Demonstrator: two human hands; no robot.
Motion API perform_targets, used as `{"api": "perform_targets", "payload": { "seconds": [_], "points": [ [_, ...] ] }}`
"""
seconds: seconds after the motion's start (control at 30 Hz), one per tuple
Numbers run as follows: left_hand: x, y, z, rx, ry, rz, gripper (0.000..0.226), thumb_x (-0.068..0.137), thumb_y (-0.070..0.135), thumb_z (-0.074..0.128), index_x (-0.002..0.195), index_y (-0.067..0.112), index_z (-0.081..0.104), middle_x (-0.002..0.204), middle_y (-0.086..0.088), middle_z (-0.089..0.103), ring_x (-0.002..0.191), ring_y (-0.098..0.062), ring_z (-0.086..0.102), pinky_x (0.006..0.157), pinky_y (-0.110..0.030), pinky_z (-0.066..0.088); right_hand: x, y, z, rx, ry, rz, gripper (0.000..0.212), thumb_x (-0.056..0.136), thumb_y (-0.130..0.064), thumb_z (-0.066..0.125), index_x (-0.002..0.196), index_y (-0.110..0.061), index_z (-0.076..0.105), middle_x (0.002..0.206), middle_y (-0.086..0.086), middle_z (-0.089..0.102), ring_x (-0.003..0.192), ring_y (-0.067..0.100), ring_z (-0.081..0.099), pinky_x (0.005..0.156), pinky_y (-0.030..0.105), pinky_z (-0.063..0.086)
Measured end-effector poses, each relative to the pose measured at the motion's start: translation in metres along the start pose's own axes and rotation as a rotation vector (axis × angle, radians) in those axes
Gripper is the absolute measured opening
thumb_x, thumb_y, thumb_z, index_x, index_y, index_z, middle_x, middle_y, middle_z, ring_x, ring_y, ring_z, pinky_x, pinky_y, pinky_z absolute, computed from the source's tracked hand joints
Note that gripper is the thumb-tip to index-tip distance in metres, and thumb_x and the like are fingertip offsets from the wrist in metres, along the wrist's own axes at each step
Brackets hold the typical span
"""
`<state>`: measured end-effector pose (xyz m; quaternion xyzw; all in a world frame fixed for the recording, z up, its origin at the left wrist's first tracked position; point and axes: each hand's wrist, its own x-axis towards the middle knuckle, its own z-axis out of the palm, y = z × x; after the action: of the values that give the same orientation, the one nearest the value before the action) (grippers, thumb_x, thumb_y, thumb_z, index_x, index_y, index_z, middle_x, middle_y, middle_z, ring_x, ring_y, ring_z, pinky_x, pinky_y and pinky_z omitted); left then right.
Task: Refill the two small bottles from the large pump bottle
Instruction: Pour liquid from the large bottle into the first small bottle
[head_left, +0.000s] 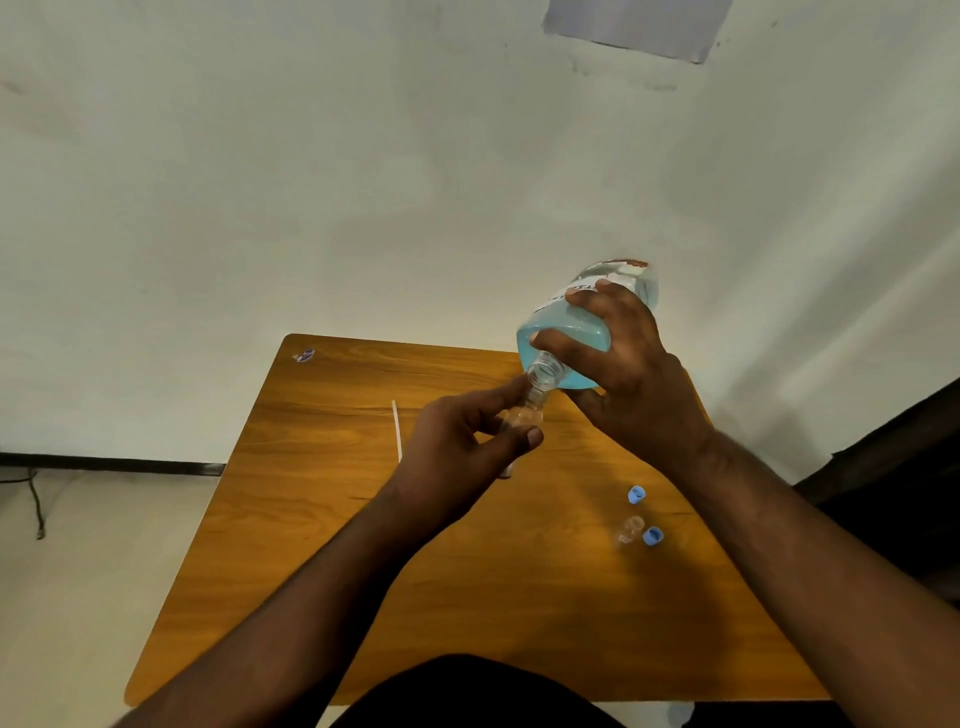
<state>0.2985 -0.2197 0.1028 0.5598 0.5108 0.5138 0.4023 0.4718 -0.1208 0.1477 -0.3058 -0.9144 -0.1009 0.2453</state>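
From the head camera, the right hand (621, 364) grips the large bottle (587, 325) of blue liquid, pump removed, tilted neck-down over the wooden table (322, 519), its open threaded mouth touching the mouth of a small clear bottle (524, 415) pinched between the thumb and fingers of the left hand (462, 447). The wide neck looks far broader than the small opening, so a steeper tilt would likely send liquid over the small bottle's rim, onto the fingers and the tabletop; wet fingers could then let the small bottle slip. No stream is visible yet, and I cannot tell how full the small bottle is. Near the right forearm, the second small bottle (629, 530) stands uncapped between two blue caps (652, 535), close enough that a sweep of the arm could knock it over. A thin white tube (397, 431), probably the pump's dip tube, lies on the table to the left.
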Motion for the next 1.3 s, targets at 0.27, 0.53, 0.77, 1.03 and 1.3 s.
{"api": "perform_targets", "payload": {
  "seconds": [0.27, 0.53, 0.77, 1.03, 1.3],
  "points": [
    [0.002, 0.008, -0.003, 0.001, 0.009, 0.014, 0.052, 0.087, 0.018, 0.072, 0.135, 0.025, 0.055, 0.117, 0.011, 0.07, 0.099, -0.01, 0.069, 0.061, -0.039, 0.063, 0.006, 0.0, -0.004, -0.013, 0.016, -0.004, 0.049, 0.076, -0.011, 0.078, 0.122, -0.017, 0.063, 0.13, 0.024, 0.052, 0.127, 0.042, 0.042, 0.071, 0.052, 0.059],
    [0.005, 0.007, -0.007, -0.012, 0.026, 0.016, 0.053, 0.086, 0.018, 0.072, 0.137, 0.023, 0.055, 0.117, 0.01, 0.07, 0.101, -0.006, 0.068, 0.065, -0.035, 0.063, 0.013, 0.0, -0.003, -0.01, 0.025, -0.012, 0.048, 0.076, -0.013, 0.079, 0.121, -0.017, 0.063, 0.131, 0.024, 0.052, 0.127, 0.042, 0.042, 0.072, 0.052, 0.059],
    [0.009, 0.007, -0.008, -0.023, 0.028, 0.021, 0.053, 0.088, 0.018, 0.07, 0.138, 0.023, 0.054, 0.121, 0.01, 0.068, 0.104, -0.007, 0.067, 0.067, -0.028, 0.062, 0.018, 0.0, -0.002, -0.01, 0.027, -0.016, 0.048, 0.076, -0.01, 0.079, 0.121, -0.016, 0.063, 0.13, 0.024, 0.053, 0.127, 0.043, 0.042, 0.073, 0.051, 0.058],
    [0.011, 0.006, -0.01, -0.037, 0.037, 0.022, 0.053, 0.087, 0.016, 0.071, 0.138, 0.021, 0.054, 0.122, 0.005, 0.068, 0.103, -0.01, 0.067, 0.065, -0.031, 0.062, 0.022, 0.002, 0.0, -0.019, 0.015, -0.024, 0.051, 0.074, -0.008, 0.079, 0.121, -0.016, 0.063, 0.13, 0.024, 0.053, 0.127, 0.044, 0.042, 0.075, 0.053, 0.058],
    [0.01, 0.009, -0.013, -0.023, 0.039, 0.045, 0.052, 0.087, 0.016, 0.071, 0.136, 0.022, 0.054, 0.12, 0.014, 0.067, 0.101, -0.006, 0.067, 0.062, -0.027, 0.061, 0.022, 0.001, 0.0, -0.01, 0.024, -0.024, 0.051, 0.075, -0.01, 0.079, 0.122, -0.016, 0.062, 0.131, 0.024, 0.052, 0.128, 0.043, 0.041, 0.075, 0.053, 0.058]
  ]
}}
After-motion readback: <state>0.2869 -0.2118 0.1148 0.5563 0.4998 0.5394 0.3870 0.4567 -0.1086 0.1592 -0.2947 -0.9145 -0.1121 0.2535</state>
